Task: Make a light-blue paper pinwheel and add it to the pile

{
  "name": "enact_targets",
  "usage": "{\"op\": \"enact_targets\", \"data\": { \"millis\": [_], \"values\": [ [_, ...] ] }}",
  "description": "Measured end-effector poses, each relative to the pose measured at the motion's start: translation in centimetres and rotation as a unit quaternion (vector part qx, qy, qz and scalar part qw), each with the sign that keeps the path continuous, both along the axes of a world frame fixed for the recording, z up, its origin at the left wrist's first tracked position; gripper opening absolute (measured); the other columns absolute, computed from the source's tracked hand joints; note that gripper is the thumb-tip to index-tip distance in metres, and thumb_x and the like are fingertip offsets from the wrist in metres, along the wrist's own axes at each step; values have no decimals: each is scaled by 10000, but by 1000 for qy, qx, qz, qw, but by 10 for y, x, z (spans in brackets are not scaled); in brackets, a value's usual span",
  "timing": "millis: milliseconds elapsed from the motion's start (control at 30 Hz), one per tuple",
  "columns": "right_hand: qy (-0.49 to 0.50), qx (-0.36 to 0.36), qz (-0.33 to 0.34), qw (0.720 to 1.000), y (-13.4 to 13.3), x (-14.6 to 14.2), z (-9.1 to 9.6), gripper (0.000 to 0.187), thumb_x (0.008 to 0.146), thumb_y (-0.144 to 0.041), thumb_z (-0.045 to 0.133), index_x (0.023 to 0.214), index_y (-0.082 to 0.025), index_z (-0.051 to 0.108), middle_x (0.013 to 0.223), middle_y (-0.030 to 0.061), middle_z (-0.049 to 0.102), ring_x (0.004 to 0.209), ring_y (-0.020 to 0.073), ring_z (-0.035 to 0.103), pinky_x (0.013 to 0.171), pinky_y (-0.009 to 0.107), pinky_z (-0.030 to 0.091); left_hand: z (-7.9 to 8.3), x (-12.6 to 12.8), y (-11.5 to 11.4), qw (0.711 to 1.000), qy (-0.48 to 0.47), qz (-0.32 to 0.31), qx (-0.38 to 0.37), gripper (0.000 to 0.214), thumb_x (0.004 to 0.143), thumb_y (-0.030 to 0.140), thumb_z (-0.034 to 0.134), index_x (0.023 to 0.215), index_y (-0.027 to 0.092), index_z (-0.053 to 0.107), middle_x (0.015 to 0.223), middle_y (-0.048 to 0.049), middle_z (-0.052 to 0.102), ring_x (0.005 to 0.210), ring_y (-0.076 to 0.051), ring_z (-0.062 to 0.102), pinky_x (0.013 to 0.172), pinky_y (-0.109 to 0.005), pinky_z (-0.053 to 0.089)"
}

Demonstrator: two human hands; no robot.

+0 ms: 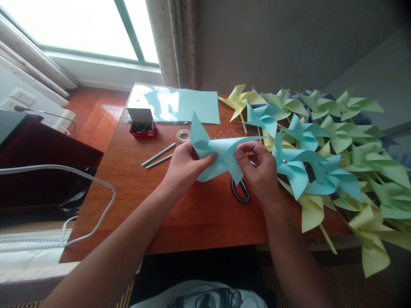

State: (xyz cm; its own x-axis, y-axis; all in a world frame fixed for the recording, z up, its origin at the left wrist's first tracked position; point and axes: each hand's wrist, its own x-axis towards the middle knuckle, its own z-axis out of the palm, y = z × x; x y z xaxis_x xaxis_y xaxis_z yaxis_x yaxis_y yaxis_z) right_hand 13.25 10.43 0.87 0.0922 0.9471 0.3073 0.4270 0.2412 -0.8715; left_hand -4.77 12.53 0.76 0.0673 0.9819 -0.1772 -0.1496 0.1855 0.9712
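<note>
Both hands hold a light blue paper pinwheel (221, 156) up over the table. My left hand (186, 164) grips its left side, the thumb lying on the paper near the centre. My right hand (258, 167) pinches the right side between thumb and fingers. Below the right hand lies a pair of scissors, of which a black handle (240, 190) shows. To the left of the pinwheel are two light blue paper sticks (159, 155) and a roll of clear tape (183, 136). Whether a pin sits in the pinwheel's centre, I cannot make out.
Several yellow, blue and green pinwheels (337, 132) crowd the right side of the wooden table (205, 226). At the back left stands an open red box of small dark pins (143, 127), before a clear plastic sleeve (154, 100) and blue paper sheets (199, 105).
</note>
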Motion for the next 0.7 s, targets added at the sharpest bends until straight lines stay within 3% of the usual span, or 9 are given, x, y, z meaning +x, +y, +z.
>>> {"op": "enact_targets", "data": {
  "millis": [133, 367, 700],
  "values": [
    [55, -80, 105, 990, 1, -2, -6, 193, 861, -375, 722, 944, -222, 639, 893, 22, 711, 798, 195, 687, 686, 315, 572, 1, 1, -1, 1000, -4, -8, 11, 243, 597, 188, 857, 732, 154, 658, 704, 2, 681, 628, -142, 598, 566, -237, 484],
    [81, -73, 35, 993, 3, -4, -14, 184, 777, -297, 777, 730, -210, 622, 689, -8, 643, 636, 172, 626, 555, 286, 516, 0, 3, -3, 999, -19, -37, 27, 203, 646, 196, 827, 768, 162, 669, 745, -4, 688, 663, -152, 607, 603, -250, 498],
    [35, -99, 32, 994, 2, -3, -7, 315, 763, -339, 768, 624, -210, 517, 593, -46, 474, 553, 120, 448, 490, 258, 368, 1, 5, -5, 998, -20, -36, 38, 219, 626, 191, 847, 781, 162, 695, 751, -12, 705, 706, -181, 645, 606, -254, 514]
  ]
}}
